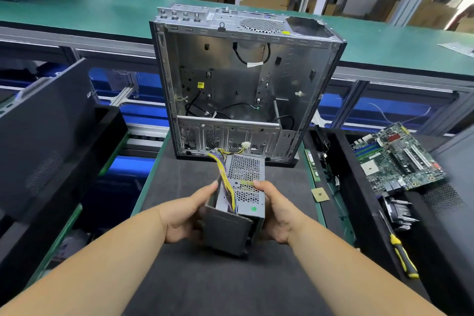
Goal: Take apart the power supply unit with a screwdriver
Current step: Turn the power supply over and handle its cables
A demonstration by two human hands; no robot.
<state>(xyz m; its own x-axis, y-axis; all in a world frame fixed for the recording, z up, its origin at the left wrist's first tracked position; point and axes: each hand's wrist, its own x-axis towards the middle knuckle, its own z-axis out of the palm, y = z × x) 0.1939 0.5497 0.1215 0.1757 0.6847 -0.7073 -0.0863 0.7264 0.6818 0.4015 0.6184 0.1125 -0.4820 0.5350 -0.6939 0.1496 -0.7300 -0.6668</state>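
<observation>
A grey metal power supply unit [243, 187] with a perforated top and a bundle of yellow and purple cables [225, 174] is held above the dark mat. My left hand [184, 215] grips its left side, thumb at the upper edge. My right hand [275, 213] grips its right side, thumb on the perforated top. A yellow-and-black screwdriver [401, 254] lies apart on the black surface at the right, untouched.
An emptied computer case [243, 79] stands open just beyond the unit. A green motherboard [395, 159] and a heatsink [398, 213] lie at the right. A small chip [320, 194] rests on the mat's right edge. Black case panels [46, 136] lean at the left.
</observation>
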